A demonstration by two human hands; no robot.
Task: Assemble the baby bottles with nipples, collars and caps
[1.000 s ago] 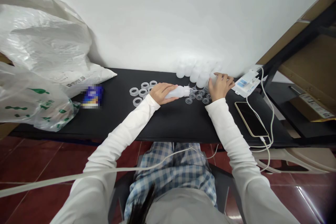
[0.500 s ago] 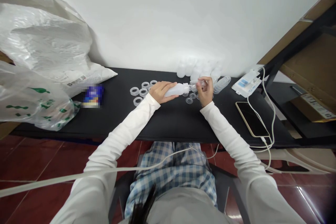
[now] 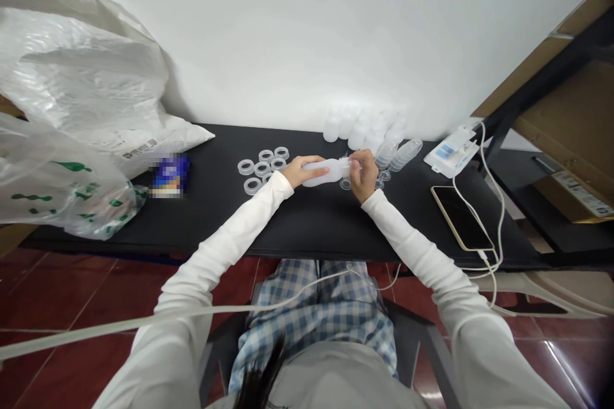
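My left hand (image 3: 303,170) is closed round the body of a translucent white plastic bottle (image 3: 320,174), which lies almost level above the table. My right hand (image 3: 364,174) is closed at the bottle's neck end, its fingers wrapped round a clear plastic cap that they mostly hide. Several frosted plastic rings (image 3: 246,167) lie to the left, close to my left hand. Small clear discs (image 3: 345,184) lie under and beside my right hand. Behind it, nested clear domed caps (image 3: 407,154) lean in stacks, and several white bottles (image 3: 330,126) stand against the wall.
Large plastic bags (image 3: 71,89) fill the left end of the black table (image 3: 201,223), with a blue packet (image 3: 170,174) beside them. At the right lie a phone (image 3: 460,217), a white cable (image 3: 499,204) and a white-and-blue box (image 3: 451,152). A cardboard box (image 3: 570,198) sits on the rack.
My right hand has moved left and slightly down, onto the bottle's neck end. The clear cap has come up against the neck. My left hand keeps its hold, shifted slightly.
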